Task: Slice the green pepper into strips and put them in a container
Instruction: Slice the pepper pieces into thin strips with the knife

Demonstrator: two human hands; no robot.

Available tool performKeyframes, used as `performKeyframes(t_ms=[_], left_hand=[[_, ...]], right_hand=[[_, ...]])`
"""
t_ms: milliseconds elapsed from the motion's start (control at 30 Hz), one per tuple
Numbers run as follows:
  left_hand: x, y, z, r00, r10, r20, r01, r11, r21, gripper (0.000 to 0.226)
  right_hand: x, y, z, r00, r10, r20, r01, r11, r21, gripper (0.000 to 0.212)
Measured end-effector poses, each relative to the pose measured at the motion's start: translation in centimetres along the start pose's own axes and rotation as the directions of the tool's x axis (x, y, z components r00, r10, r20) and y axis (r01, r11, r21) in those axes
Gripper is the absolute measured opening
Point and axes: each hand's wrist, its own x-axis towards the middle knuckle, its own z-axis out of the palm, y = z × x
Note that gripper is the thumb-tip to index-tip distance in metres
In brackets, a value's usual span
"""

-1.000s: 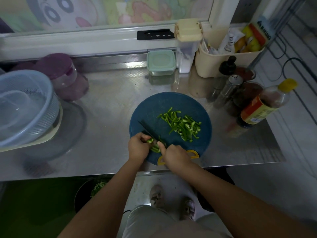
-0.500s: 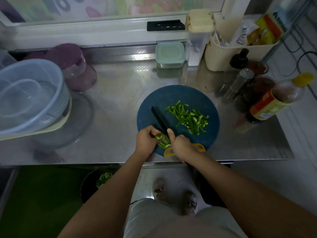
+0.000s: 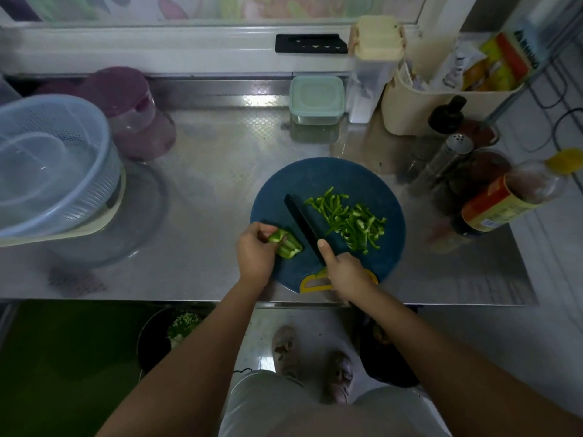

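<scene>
Green pepper, one remaining uncut chunk of glossy, ridged flesh, is lying on the near left part of the round dark-blue plastic cutting board, where the left hand is pinching it with curled fingers. The right hand is gripping the black-bladed knife by its handle, forefinger stretched along the spine. The long matte blade is sitting between the chunk and the cut heap, and whether it is resting on the board or hovering just over it I cannot tell. A loose pile of thin, curling green strips is resting on the right half of the board, so most of the slicing is looking done. The chunk is waiting to be cut, and no strips are showing anywhere off the board. A square clear box with a pale mint lid is sitting closed at the back of the embossed stainless-steel counter. A pale blue perforated plastic colander is standing well apart on the left, and I cannot tell which vessel is meant for the strips. The board is ending in a yellow loop handle near the counter's front edge.
</scene>
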Motion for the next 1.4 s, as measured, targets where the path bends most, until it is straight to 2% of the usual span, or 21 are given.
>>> performKeyframes(t_ms=[200, 367, 433, 600, 733, 967, 1200, 1333, 1400], left_hand=[[-0.7, -0.2, 0.5, 1.000, 0.024, 0.014, -0.024, 1.000, 0.009, 0.018], [-0.5, -0.5, 0.3, 0.998, 0.037, 0.041, -0.039, 0.998, 0.041, 0.026], [-0.5, -0.4, 0.3, 0.998, 0.033, 0.055, -0.036, 0.998, 0.047, 0.024], [0.2, -0.1, 0.2, 0.996, -0.012, 0.087, 0.008, 0.999, 0.046, 0.024], [0.9, 0.4, 0.2, 0.989, -0.091, 0.120, 0.083, 0.994, 0.066, 0.026], [2.3, 2.1, -0.2, 0.964, -0.180, 0.195, 0.130, 0.961, 0.243, 0.030], [3.4, 2.9, -0.2, 0.942, -0.219, 0.255, 0.116, 0.925, 0.363, 0.031], [3.5, 2.9, -0.3, 0.938, -0.247, 0.242, 0.156, 0.927, 0.341, 0.030], [3.3, 2.7, -0.3, 0.944, -0.243, 0.225, 0.167, 0.936, 0.310, 0.030]], right_hand=[[-0.2, 0.4, -0.8, 0.995, -0.085, 0.045, 0.080, 0.991, 0.106, 0.065], [-1.2, 0.4, 0.0, 0.986, -0.056, 0.159, 0.007, 0.957, 0.290, 0.065], [-1.5, 0.5, 0.0, 0.982, -0.077, 0.170, 0.024, 0.955, 0.296, 0.065], [-1.6, 0.9, 0.2, 0.991, -0.098, 0.094, 0.078, 0.978, 0.194, 0.065], [-1.6, 1.1, 1.5, 0.994, -0.059, 0.095, 0.030, 0.960, 0.278, 0.062], [-1.2, 0.5, 3.8, 0.988, 0.055, 0.147, -0.114, 0.896, 0.429, 0.063], [-1.4, -0.3, 4.9, 0.989, 0.094, 0.113, -0.130, 0.916, 0.380, 0.065], [-1.1, -1.1, 6.3, 0.996, 0.086, -0.033, -0.079, 0.983, 0.165, 0.071], [-1.1, -1.8, 6.7, 0.994, 0.080, -0.076, -0.071, 0.991, 0.117, 0.066]])
